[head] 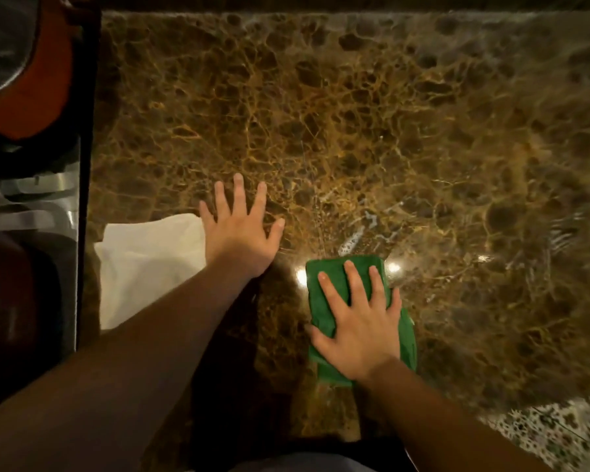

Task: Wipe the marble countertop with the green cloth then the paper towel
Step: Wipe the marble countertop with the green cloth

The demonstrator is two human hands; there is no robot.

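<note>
Right grip (pixel 358 321) flat on green cloth (pixel 327 284)

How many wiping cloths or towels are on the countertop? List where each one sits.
2. The green cloth lies under the right hand; the paper towel lies by the left hand, near the counter's left edge.

My one view comes from the camera on my head, looking almost straight down at the marble countertop (pixel 355 131), close above it. The stone fills most of the wide-angle picture, its far edge at the top. My left hand (pixel 239 229) and right hand (pixel 361 325) enter from the counter's near edge, at the bottom.
</note>
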